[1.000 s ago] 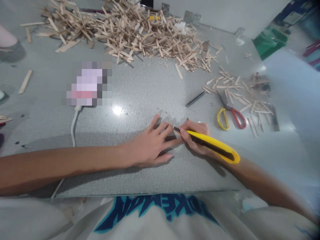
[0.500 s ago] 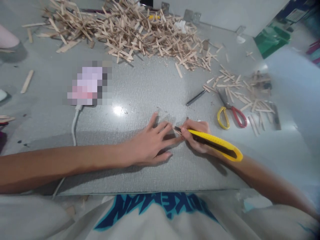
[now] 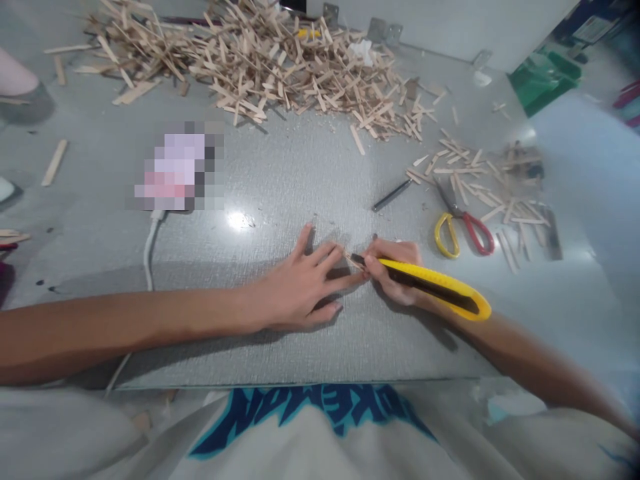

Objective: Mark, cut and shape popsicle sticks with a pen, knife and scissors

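My left hand (image 3: pixel 305 287) lies flat on the grey table (image 3: pixel 210 353), fingers spread, its fingertips at a small wooden piece (image 3: pixel 354 262). My right hand (image 3: pixel 393 270) is closed around a yellow and black utility knife (image 3: pixel 435 288), whose tip points left at that piece. The knife's handle slants down to the right over my wrist. Most of the small piece is hidden between the hands. A dark metal pen-like tool (image 3: pixel 393 195) lies just beyond my right hand, with scissors (image 3: pixel 456 217) with one yellow and one red handle to the right.
A large pile of wooden sticks (image 3: pixel 280 67) spreads along the back. More short sticks (image 3: pixel 465 167) are scattered at the right. A blurred-out object (image 3: pixel 173 170) with a white cable (image 3: pixel 149 253) lies at the left. Behind at the right is a green container (image 3: pixel 545 80).
The knife has shifted slightly to the right, its handle end with it. My left hand has barely moved.
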`<action>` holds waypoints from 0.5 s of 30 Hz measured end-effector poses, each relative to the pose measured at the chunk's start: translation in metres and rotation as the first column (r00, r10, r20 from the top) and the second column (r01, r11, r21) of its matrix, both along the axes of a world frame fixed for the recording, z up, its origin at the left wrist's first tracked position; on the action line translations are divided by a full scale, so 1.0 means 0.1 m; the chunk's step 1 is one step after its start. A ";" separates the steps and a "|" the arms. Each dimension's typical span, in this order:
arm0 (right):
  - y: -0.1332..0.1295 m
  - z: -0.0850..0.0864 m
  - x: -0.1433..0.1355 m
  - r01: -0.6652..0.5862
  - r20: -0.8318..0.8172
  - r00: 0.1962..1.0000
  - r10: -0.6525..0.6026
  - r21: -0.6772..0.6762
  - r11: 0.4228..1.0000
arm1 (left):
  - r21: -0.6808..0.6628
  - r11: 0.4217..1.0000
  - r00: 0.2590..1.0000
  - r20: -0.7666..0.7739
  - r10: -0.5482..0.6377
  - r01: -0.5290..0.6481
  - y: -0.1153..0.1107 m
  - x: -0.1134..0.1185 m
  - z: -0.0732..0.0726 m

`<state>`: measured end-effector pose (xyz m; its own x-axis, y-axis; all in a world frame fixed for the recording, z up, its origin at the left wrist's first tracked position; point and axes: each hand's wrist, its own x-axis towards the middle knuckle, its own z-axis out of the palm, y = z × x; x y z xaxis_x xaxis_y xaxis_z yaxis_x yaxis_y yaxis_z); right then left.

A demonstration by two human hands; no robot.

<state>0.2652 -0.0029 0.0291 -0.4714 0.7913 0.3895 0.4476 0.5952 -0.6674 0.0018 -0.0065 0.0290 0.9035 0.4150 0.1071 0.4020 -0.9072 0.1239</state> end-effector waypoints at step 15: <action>-0.03 0.09 -0.02 0.083 -0.028 0.996 -0.085 -0.083 0.993 | -0.009 1.000 1.000 0.016 -0.002 0.003 0.01 0.02 0.02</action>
<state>0.2627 -0.0057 0.0382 -0.3908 0.8574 0.3349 0.4719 0.4990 -0.7268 0.0039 -0.0060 0.0313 0.9028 0.4137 0.1176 0.3976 -0.9070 0.1385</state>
